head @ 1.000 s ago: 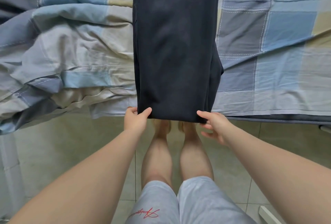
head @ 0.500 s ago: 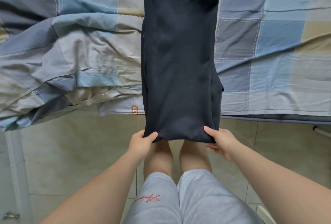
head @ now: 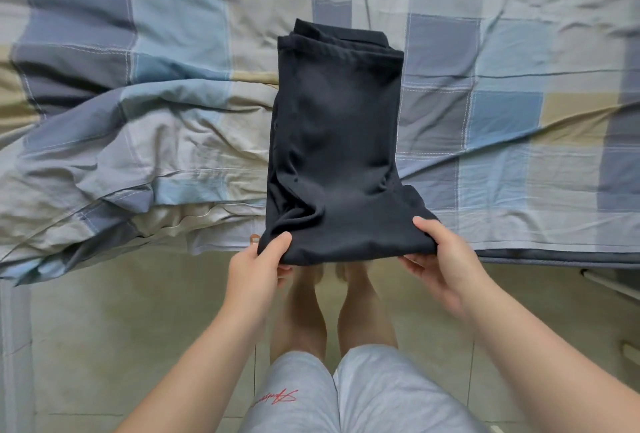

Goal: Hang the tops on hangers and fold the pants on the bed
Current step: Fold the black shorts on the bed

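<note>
Dark navy pants point(head: 334, 142), folded into a long narrow stack, lie on the checked bed point(head: 502, 110) with their near end hanging just past the bed's edge. My left hand point(head: 256, 270) pinches the near left corner, thumb on top and fingers underneath. At the near right corner my right hand point(head: 440, 259) grips the fold in the same way. The far end of the pants shows several stacked layers. No tops or hangers are in view.
A rumpled checked quilt point(head: 114, 162) is bunched on the bed to the left of the pants. Tiled floor point(head: 138, 328) lies below the bed edge, where my bare legs stand. A white bar point(head: 609, 287) pokes out under the bed at the right.
The pants have slid toward me along the bed, so their far end has come into view. Both hands keep hold of the near corners.
</note>
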Available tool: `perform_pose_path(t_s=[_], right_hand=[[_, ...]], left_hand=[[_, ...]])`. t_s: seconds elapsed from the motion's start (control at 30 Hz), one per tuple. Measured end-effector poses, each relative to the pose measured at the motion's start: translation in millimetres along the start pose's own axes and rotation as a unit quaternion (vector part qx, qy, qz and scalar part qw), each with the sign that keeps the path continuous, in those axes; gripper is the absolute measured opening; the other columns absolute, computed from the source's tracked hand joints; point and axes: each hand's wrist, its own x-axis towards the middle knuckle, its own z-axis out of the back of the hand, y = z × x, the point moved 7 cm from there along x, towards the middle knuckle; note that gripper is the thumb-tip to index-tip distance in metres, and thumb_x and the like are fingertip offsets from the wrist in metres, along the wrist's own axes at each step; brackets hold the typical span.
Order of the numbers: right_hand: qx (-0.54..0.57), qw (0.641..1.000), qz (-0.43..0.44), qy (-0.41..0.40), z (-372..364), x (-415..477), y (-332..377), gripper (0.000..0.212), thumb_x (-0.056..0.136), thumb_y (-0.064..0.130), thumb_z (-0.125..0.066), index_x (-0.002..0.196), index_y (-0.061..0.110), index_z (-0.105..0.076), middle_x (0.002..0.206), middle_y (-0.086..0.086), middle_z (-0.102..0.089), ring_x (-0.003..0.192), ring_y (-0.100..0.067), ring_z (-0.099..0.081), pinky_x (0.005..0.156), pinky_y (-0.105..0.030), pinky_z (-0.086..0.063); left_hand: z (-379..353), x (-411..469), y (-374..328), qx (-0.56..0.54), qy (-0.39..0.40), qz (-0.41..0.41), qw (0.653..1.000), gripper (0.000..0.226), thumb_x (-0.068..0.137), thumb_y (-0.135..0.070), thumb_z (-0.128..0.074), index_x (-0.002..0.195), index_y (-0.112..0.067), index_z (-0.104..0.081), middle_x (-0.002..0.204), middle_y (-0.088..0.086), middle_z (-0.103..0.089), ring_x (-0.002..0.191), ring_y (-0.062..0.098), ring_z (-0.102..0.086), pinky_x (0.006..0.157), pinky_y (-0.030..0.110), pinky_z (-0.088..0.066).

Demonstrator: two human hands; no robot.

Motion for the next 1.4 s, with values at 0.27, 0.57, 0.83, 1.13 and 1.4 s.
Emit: perform_pose_path(t_s=[0.27,0.57,0.83,1.13,1.4], right_hand=[[0.107,0.992,0.059,-0.031,-50,33,115,0.019,0.092,0.034,-0.067,0.081,0.02,-0.061,0.06,-0.001,-0.051,0.055,-0.015,-0.056,0.064,-0.031,-0.053],[0.146,0.986,0.083,0.012,-106,121,197,0.033,0.098,0.04,-0.059,0.122,0.019,-0.063,0.101,-0.001,-0.069,0.102,-0.016,-0.064,0.087,-0.034,-0.047],[-0.409,0.821,0.386,-0.096,-128,179,190,0.046,0.094,0.035,-0.061,0.14,0.034,-0.053,0.153,0.011,-0.041,0.137,-0.01,-0.038,0.116,-0.035,-0.028],[-0.604,0.649,0.452,-0.092,-126,214,152,0.077,0.099,0.051,-0.043,0.158,0.036,0.004,0.167,0.008,0.015,0.154,-0.016,0.009,0.122,-0.051,-0.005],[-0.333,0.893,0.295,-0.073,-90,222,187,0.096,0.072,0.054,-0.08,0.151,0.031,-0.032,0.148,0.004,-0.044,0.137,-0.014,-0.042,0.112,-0.038,-0.036]], left_hand=[[-57,27,-145,-0.131,0.014,-0.036,0.991,0.022,0.086,-0.042,-0.073,0.094,-0.021,-0.068,0.066,-0.007,-0.073,0.068,0.006,-0.071,0.062,0.025,-0.05],[-117,109,-248,-0.136,0.006,-0.122,0.983,0.014,0.094,-0.036,-0.065,0.097,-0.022,-0.067,0.091,-0.007,-0.075,0.088,0.008,-0.068,0.071,0.026,-0.048],[-153,182,-229,0.548,-0.056,-0.488,0.677,0.05,0.1,-0.046,-0.044,0.149,-0.041,-0.037,0.166,-0.011,-0.017,0.153,0.021,-0.009,0.122,0.04,-0.01],[-157,211,-227,0.527,-0.081,-0.542,0.649,0.072,0.096,-0.053,-0.045,0.158,-0.036,-0.015,0.168,-0.002,-0.003,0.154,0.025,-0.002,0.124,0.046,-0.006],[-127,199,-223,0.346,-0.151,-0.406,0.832,0.112,0.075,-0.062,-0.073,0.158,-0.033,-0.003,0.147,0.006,-0.043,0.13,0.028,-0.043,0.107,0.039,-0.035]])
